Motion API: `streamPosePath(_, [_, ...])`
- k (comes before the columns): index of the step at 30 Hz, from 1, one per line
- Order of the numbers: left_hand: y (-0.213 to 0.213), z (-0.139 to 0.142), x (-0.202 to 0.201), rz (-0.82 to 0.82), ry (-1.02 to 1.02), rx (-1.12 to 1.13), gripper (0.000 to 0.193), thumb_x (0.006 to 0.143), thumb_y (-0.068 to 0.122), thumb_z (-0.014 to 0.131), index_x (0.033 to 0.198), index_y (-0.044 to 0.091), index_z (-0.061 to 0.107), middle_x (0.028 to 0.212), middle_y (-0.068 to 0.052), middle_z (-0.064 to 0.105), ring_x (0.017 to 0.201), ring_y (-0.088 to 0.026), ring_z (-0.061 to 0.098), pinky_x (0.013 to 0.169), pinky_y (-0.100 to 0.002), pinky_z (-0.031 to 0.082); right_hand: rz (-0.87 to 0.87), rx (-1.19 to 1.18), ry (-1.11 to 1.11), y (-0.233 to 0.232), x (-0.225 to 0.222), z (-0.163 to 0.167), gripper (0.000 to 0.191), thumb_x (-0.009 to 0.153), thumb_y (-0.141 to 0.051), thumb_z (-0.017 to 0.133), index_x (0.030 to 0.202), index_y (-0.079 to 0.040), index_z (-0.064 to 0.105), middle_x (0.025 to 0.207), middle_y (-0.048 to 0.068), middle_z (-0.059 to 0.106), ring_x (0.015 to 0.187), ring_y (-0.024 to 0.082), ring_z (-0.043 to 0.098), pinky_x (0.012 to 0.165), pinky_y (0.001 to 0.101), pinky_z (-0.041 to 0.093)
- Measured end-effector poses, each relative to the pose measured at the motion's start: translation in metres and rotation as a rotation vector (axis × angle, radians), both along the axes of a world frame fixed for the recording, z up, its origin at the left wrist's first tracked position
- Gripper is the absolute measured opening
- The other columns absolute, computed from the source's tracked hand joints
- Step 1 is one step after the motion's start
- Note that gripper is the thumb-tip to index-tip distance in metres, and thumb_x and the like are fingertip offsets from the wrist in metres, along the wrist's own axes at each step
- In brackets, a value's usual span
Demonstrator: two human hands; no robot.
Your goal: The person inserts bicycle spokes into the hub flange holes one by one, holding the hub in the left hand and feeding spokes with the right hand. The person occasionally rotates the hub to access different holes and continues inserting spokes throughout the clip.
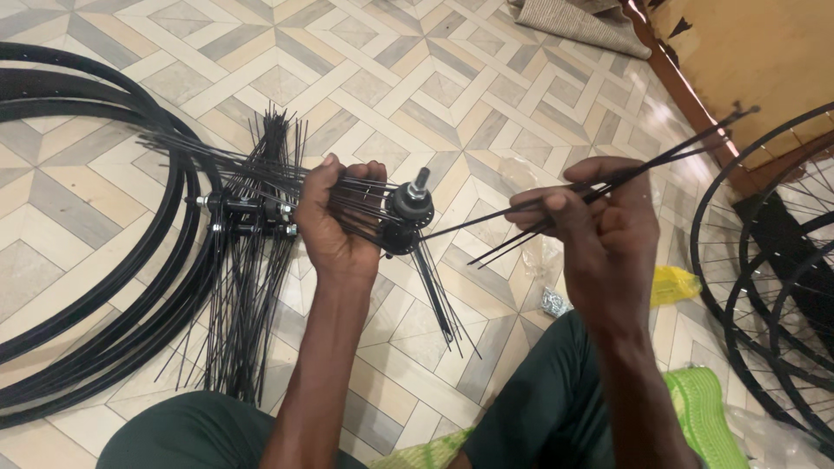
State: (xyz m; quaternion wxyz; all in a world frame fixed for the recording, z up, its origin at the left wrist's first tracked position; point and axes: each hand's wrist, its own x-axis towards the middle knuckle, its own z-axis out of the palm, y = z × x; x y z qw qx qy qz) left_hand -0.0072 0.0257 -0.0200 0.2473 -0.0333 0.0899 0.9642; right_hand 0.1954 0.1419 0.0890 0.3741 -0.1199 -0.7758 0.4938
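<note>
Left hand (340, 217) gripping hub (408, 208), spokes (608, 184) right

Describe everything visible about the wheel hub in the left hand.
The hub is black metal, with a threaded silver axle end sticking up and two round flanges. Thin black spokes already laced through it hang down and fan leftward. The left hand grips it above the tiled floor; the right hand holds loose spokes toward it.

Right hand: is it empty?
No, the right hand pinches a few loose black spokes that point toward the hub.
</note>
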Motion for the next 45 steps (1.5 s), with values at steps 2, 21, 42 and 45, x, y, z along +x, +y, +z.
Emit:
streamPosePath(2, [-0.001,-0.002,-0.002,-0.021,-0.020,0.011,0.014,0.090,0.012,0.071,0.089,0.002,0.062,0.077,-0.015,0.071,0.080,-0.030,0.071,0.092,-0.047,0.061,-0.015,-0.014,0.014,0.000,0.002,0.001,0.019,0.109,0.001,0.054,0.122,-0.001,0.041,0.102,0.024,0.073,0.096,0.028,0.078,0.083,0.0346,0.068])
streamPosePath(21, [0.000,0.001,0.000,0.013,-0.011,-0.030,0.013,0.089,0.011,0.072,0.091,0.002,0.063,0.076,-0.013,0.071,0.076,-0.028,0.072,0.091,-0.048,0.062,0.031,0.048,-0.017,0.002,0.000,-0.006,0.017,0.109,-0.001,0.052,0.122,-0.002,0.041,0.100,0.023,0.073,0.095,0.028,0.079,0.081,0.0344,0.068])
streamPosePath(42, [0.007,0.012,0.022,0.242,0.084,-0.156,0.009,0.087,-0.003,0.067,0.089,0.000,0.059,0.077,-0.018,0.069,0.076,-0.027,0.072,0.091,-0.054,0.065,0.114,0.030,-0.047,-0.005,-0.009,-0.010,0.014,0.108,-0.001,0.053,0.116,-0.002,0.042,0.102,0.023,0.073,0.095,0.026,0.078,0.083,0.0347,0.068])
streamPosePath(45, [0.008,0.011,0.020,0.227,0.062,-0.135,0.009,0.087,-0.001,0.068,0.089,0.000,0.059,0.077,-0.017,0.069,0.076,-0.028,0.072,0.091,-0.053,0.065,0.150,0.075,-0.041,-0.006,-0.007,-0.010,0.014,0.108,-0.002,0.054,0.116,-0.001,0.043,0.102,0.023,0.074,0.096,0.026,0.078,0.085,0.0354,0.069])
